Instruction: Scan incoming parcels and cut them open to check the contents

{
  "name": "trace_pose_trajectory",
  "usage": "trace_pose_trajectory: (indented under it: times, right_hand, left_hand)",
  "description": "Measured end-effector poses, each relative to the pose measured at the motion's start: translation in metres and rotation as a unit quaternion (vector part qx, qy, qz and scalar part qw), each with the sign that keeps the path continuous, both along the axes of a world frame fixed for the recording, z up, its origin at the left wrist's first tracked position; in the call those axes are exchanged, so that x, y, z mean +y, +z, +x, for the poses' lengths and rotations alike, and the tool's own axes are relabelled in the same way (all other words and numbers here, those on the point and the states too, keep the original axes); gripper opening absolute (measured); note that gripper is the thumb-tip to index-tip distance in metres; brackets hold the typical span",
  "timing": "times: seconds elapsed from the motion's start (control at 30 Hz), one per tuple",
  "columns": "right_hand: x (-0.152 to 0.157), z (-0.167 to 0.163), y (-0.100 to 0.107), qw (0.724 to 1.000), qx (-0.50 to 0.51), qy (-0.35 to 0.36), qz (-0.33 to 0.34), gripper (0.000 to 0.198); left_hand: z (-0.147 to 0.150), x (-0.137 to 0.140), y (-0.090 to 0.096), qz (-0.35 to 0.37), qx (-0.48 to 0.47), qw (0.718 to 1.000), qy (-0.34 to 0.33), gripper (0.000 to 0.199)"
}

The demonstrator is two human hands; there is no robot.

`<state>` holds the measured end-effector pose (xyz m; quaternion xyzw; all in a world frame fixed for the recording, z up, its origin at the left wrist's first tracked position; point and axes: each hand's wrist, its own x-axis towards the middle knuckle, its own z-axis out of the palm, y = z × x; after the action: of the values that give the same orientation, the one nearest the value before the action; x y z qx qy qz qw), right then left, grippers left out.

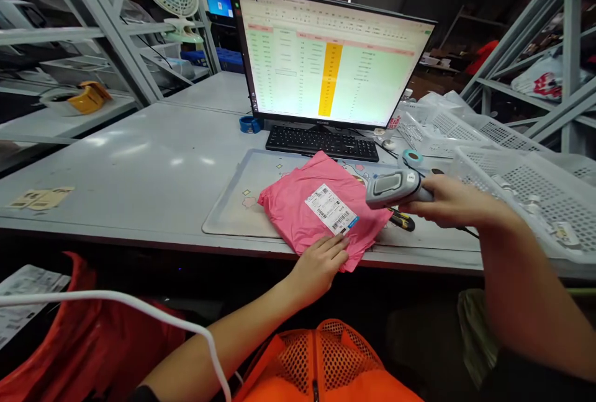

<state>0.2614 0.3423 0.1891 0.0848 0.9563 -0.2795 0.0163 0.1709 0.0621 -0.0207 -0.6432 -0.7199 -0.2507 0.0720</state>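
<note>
A pink plastic mailing bag [298, 197] lies on the desk mat, its front corner over the desk edge. On top of it is a white shipping label [328, 206] with barcodes. My left hand [323, 259] rests on the bag's near side, fingers stretched flat just below the label. Wrapped in my right hand [459, 203] is a grey handheld barcode scanner [393, 186], held above the bag's right side with its head pointing left. A yellow-and-black utility knife [401, 219] lies partly under the bag's right corner.
A monitor [330, 61] showing a spreadsheet stands behind a black keyboard [321, 142]. White perforated baskets [526, 197] line the right side. Rolls of blue tape [250, 124] and teal tape [412, 156] sit nearby. A white cable [139, 306] crosses at lower left, over a red bag [107, 340].
</note>
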Motion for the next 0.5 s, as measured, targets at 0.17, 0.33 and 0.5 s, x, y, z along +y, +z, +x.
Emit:
trace_pose_trajectory:
  times: [0.17, 0.33, 0.5]
  right_hand:
    - [-0.027, 0.004, 0.005, 0.991, -0.072, 0.115, 0.018, 0.025]
    - [-0.017, -0.001, -0.002, 0.995, -0.063, 0.077, 0.029, 0.029]
    - [0.033, -0.032, -0.045, 0.984, -0.018, -0.077, 0.161, 0.035]
  left_hand:
    - [0.003, 0.000, -0.013, 0.047, -0.011, 0.999, -0.007, 0.035]
    - [0.006, -0.005, 0.006, 0.005, -0.011, 1.000, 0.003, 0.039]
    - [-0.011, -0.016, 0.025, -0.109, 0.015, 0.990, 0.084, 0.102]
